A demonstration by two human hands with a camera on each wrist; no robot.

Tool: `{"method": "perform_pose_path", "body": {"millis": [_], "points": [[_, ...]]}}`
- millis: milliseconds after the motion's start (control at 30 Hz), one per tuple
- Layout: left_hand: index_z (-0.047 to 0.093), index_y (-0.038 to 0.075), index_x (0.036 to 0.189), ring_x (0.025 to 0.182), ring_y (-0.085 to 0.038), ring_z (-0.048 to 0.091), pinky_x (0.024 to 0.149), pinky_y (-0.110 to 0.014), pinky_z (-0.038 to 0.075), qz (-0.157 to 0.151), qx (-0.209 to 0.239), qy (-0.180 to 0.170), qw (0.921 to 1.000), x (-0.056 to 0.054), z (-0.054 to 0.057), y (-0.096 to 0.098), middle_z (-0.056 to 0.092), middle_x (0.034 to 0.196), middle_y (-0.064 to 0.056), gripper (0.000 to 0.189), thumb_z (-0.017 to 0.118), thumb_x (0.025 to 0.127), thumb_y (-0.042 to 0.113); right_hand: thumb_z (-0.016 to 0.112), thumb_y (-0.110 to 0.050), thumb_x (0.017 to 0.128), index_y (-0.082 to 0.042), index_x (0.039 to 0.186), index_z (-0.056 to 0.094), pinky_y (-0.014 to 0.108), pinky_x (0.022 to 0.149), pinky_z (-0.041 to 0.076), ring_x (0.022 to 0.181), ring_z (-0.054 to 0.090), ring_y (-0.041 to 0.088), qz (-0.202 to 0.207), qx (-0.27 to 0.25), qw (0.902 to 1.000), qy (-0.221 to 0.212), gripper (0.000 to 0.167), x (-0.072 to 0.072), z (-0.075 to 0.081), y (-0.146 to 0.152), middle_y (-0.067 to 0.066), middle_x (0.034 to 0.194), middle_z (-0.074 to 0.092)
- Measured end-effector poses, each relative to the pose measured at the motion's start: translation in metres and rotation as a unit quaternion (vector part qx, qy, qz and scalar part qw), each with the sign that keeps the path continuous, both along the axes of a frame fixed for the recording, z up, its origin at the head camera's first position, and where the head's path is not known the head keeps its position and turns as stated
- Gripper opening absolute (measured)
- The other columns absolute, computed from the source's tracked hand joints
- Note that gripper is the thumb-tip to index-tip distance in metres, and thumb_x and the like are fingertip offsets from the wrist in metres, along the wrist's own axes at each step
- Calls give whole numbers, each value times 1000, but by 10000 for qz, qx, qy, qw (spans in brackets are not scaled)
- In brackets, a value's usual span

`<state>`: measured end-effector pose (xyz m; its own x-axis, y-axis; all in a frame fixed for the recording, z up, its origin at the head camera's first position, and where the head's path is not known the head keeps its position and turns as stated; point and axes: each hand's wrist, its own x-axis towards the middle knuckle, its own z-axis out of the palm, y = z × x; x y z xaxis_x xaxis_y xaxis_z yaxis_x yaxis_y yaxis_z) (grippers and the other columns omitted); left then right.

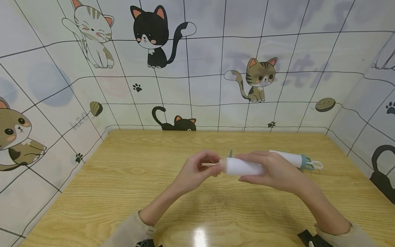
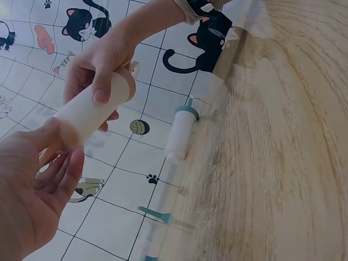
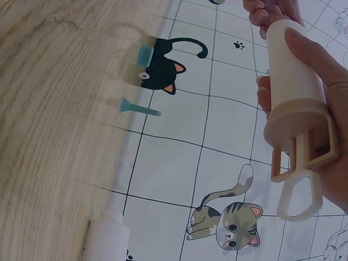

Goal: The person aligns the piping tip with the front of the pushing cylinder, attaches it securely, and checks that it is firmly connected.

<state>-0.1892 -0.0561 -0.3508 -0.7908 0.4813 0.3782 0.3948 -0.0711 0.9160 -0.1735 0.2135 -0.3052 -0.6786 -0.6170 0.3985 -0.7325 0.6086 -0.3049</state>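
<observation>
While both hands hover above the tabletop (image 1: 129,178) | right hand (image 1: 271,171) grips white tube (image 1: 243,167) | left hand (image 1: 195,173) pinches its 9 o'clock tip | second tube (image 1: 291,158) lies at 2 o'clock

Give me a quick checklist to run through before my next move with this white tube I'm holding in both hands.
1. Right hand grips the white tube round its body: ok.
2. Left hand pinches the tube's beige end: ok.
3. Tube lifted off the wooden table: ok.
4. Beige plunger with ring handle seated in the tube's far end: ok.
5. Second tube with blue cap lies on the table beyond the hands, out of the way: ok.
6. What the left fingertips are holding at the end: cannot tell.
</observation>
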Motion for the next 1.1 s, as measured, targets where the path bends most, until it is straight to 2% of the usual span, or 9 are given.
{"method": "perform_pose_path", "body": {"millis": [133,367,600,800,933,1100], "points": [[65,3,115,107,-26,69,88,-40,61,-5,32,170,9999,1,0,0,65,115,-12,26,73,91,0,86,-31,82,-16,126,70,30,66,57,88,66,13,-13,28,10000,-3,49,0,0,0,1,111,72],[65,7,117,106,-25,68,91,-40,59,5,80,439,9990,2,0,1,66,116,-8,28,73,91,0,87,-31,81,-14,125,71,31,67,58,89,68,16,-53,20,10000,82,50,-1,-1,0,4,111,73],[64,1,116,100,-23,68,85,-41,61,-48,286,361,9989,0,-1,1,64,116,-13,19,66,97,2,88,-31,80,-16,126,71,30,66,57,88,68,15,-17,-26,9999,161,51,-2,-2,0,2,110,73],[60,-3,121,88,-26,69,77,-40,63,-99,74,286,9995,-1,-1,-1,64,110,-17,23,65,98,2,88,-29,79,-17,127,70,29,65,57,88,67,13,99,-42,9994,328,52,-1,-3,-1,-1,109,72],[62,-3,116,80,-21,69,72,-41,63,-115,32,226,9997,-2,-2,-1,66,105,-17,19,66,98,2,88,-30,80,-17,127,70,29,65,57,88,67,13,67,14,9994,335,52,0,-2,-1,-1,109,72],[65,0,115,90,-20,71,78,-41,63,-83,14,160,9998,-2,-2,-1,67,109,-14,18,67,97,3,87,-30,80,-18,127,70,29,65,57,88,67,13,33,52,9995,306,51,0,-3,-1,0,109,72]]}}
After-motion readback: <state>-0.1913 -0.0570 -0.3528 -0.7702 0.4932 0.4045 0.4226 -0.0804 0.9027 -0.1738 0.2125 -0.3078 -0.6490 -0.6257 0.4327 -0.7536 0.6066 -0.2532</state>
